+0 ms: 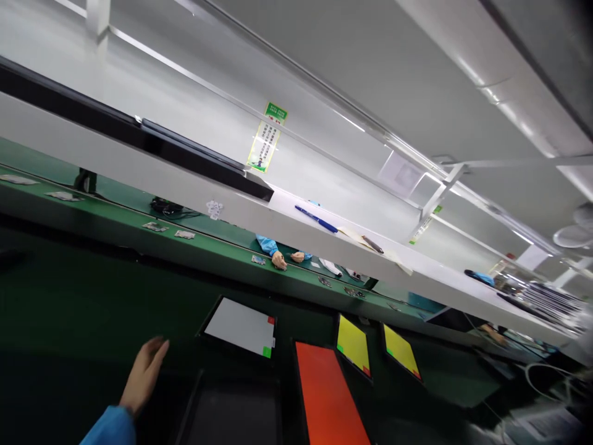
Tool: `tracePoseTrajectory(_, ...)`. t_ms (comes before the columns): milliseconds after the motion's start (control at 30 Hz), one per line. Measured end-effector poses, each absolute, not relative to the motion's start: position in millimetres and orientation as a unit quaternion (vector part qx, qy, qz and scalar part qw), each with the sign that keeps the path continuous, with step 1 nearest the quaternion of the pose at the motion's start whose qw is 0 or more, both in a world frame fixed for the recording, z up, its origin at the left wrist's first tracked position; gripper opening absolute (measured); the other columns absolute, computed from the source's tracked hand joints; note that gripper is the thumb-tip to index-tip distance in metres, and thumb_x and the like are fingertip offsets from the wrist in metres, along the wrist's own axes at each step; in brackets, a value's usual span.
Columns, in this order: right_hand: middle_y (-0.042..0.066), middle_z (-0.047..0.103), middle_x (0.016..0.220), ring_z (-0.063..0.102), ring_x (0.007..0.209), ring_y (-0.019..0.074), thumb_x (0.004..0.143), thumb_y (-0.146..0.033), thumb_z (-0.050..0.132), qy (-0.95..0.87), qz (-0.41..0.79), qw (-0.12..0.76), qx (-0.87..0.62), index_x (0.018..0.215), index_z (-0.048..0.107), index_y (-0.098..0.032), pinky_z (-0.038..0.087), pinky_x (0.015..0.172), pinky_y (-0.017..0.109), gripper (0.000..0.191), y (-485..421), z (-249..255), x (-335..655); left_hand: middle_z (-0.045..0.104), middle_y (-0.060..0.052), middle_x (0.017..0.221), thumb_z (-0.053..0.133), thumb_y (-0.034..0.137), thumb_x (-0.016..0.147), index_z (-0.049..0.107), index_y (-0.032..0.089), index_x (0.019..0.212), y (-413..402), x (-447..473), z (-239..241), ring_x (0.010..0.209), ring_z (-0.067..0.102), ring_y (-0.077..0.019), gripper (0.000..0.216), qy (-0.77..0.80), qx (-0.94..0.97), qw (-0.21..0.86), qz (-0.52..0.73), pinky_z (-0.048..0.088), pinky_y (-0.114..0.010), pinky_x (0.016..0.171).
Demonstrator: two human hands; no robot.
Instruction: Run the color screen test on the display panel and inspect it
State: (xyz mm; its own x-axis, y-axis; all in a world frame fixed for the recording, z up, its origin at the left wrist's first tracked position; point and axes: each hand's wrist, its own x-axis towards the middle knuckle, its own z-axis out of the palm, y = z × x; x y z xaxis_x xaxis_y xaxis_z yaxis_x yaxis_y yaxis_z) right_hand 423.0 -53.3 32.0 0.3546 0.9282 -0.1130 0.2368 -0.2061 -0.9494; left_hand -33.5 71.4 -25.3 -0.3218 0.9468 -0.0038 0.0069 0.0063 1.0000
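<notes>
My left hand (143, 372) reaches up from the lower left in a blue sleeve, fingers loosely together and holding nothing. It hovers over the dark green bench (69, 303), left of a white-lit screen (241, 326) and above a dark screen (231, 411). An orange-lit screen (327, 395) lies to the right of those. My right hand is out of sight.
Two yellow-lit screens (353, 343) (401, 351) lie further right. A green conveyor (139, 210) carries small parts. Another person's hands (285, 258) in blue sleeves rest across it. A white shelf (324, 247) above holds a blue pen (316, 219). Cables lie at the lower right.
</notes>
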Motion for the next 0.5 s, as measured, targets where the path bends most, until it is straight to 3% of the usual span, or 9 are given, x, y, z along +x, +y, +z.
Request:
tracePoseTrajectory(133, 0.012, 0.061, 0.112, 0.057, 0.106, 0.0291, 0.082, -0.081, 0.038, -0.440, 0.334, 0.514, -0.656, 0.123, 0.055, -0.020, 0.047, 0.094, 0.053, 0.076, -41.1, 18.8, 420.3, 0.057, -0.007, 0.110, 0.056, 0.063, 0.067, 0.058, 0.027, 0.100, 64.1, -36.0, -80.7, 0.113, 0.052, -0.0338, 0.049, 0.570, 0.485, 0.356, 0.559, 0.034, -0.053, 0.108)
tracePoseTrajectory(233, 0.009, 0.065, 0.094, 0.061, 0.100, 0.0335, 0.076, -0.087, 0.029, -0.428, 0.319, 0.535, -0.655, 0.109, 0.063, -0.026, 0.054, 0.083, 0.051, 0.078, -13.5, 10.3, 419.2, 0.061, -0.004, 0.110, 0.050, 0.059, 0.079, 0.062, 0.027, 0.103, 66.7, -31.3, -89.9, 0.110, 0.056, -0.0289, 0.042, 0.582, 0.549, 0.324, 0.505, 0.039, -0.048, 0.105)
tracePoseTrajectory(333, 0.010, 0.063, 0.096, 0.063, 0.091, 0.0291, 0.086, -0.076, 0.038, -0.408, 0.309, 0.533, -0.674, 0.113, 0.059, -0.018, 0.055, 0.078, 0.048, 0.067, 21.4, 5.3, 415.6, 0.060, -0.004, 0.114, 0.042, 0.058, 0.084, 0.060, 0.026, 0.108, 74.1, -31.2, -90.4, 0.110, 0.057, -0.0265, 0.044, 0.603, 0.582, 0.288, 0.465, 0.041, -0.044, 0.103)
tracePoseTrajectory(500, 0.010, 0.054, 0.120, 0.054, 0.108, 0.0252, 0.095, -0.050, 0.053, -0.430, 0.285, 0.517, -0.683, 0.117, 0.056, -0.019, 0.049, 0.090, 0.044, 0.038, 53.4, -5.4, 390.8, 0.062, -0.004, 0.111, 0.040, 0.060, 0.084, 0.061, 0.026, 0.106, 78.8, -34.3, -93.8, 0.110, 0.056, -0.0267, 0.046, 0.604, 0.594, 0.287, 0.447, 0.040, -0.044, 0.102)
